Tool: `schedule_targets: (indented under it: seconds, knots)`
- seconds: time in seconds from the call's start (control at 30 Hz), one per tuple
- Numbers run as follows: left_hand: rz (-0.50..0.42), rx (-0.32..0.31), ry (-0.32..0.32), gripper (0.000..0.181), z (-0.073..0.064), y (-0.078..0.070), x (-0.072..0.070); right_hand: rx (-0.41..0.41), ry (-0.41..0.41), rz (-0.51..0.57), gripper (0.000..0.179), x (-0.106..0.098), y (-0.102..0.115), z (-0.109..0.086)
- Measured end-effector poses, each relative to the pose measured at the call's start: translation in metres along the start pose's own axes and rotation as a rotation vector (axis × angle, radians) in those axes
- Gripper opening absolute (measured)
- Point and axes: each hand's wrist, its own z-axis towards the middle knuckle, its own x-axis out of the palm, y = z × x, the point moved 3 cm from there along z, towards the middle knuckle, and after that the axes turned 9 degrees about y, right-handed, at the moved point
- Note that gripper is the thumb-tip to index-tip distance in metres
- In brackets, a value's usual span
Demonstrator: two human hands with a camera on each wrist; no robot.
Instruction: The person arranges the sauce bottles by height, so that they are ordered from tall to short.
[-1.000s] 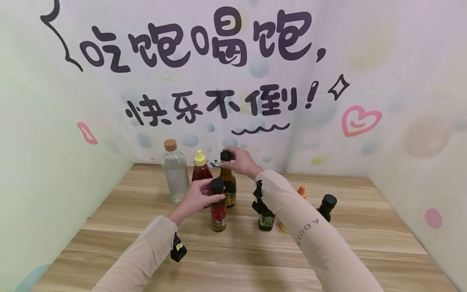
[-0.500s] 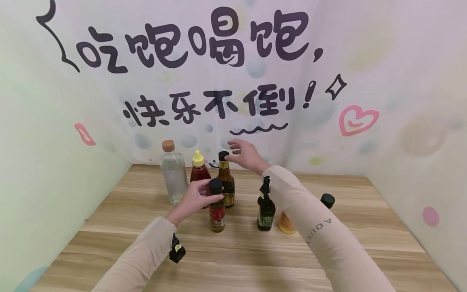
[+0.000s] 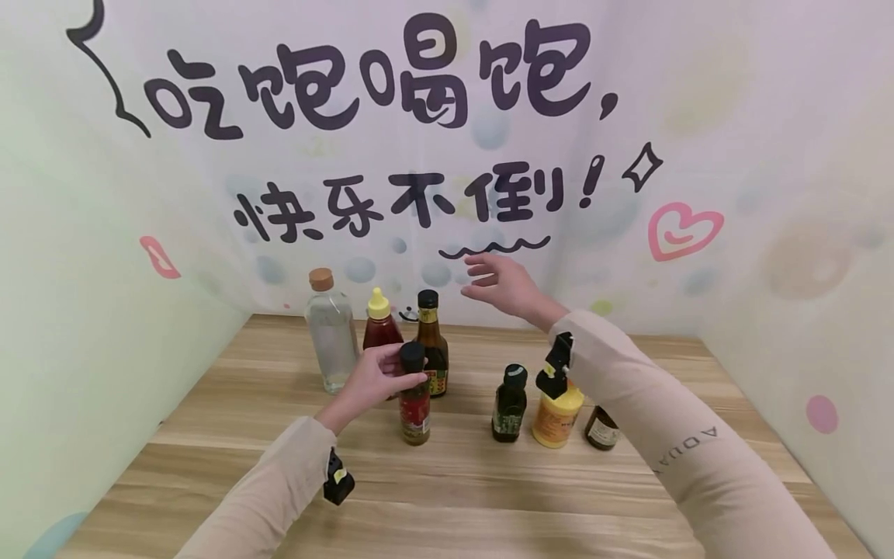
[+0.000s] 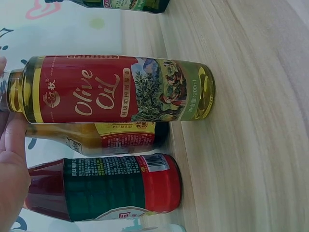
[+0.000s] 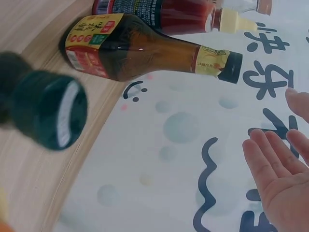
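My left hand (image 3: 372,380) grips the neck of a small olive oil bottle (image 3: 415,415) just below its black cap, and the bottle stands upright on the table. Its red label (image 4: 91,89) faces the left wrist camera. Right behind it stands a brown glass sauce bottle (image 3: 434,345) with a black cap. Up in the air, right of that bottle, my right hand (image 3: 510,287) holds nothing; its fingers (image 5: 270,159) are apart from the sauce bottle's cap. A red sauce squeeze bottle (image 3: 381,330) with a yellow nozzle stands behind my left hand, partly hidden.
A clear bottle (image 3: 331,338) with a brown cap stands at the back left. Right of the middle are a dark green bottle (image 3: 509,411), a yellow-capped container (image 3: 556,423) and a dark bottle (image 3: 602,429), partly behind my right sleeve. A printed cloth (image 3: 447,140) hangs behind the table.
My right hand has let go of the brown sauce bottle's top and moved away to the right and up. The left hand stays on the olive oil bottle.
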Motion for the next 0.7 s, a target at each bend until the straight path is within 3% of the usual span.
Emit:
schedule_targets:
  seconds: [0.33,0.7]
  knots:
    - [-0.001,0.015,-0.010,0.040,-0.001,0.000,0.001,-0.032,0.028,0.056,0.047,-0.014,-0.014,-0.027]
    - [-0.001,0.013,-0.022,0.041,-0.001,-0.001,0.001,-0.008,0.078,0.054,0.045,-0.011,-0.056,-0.061]
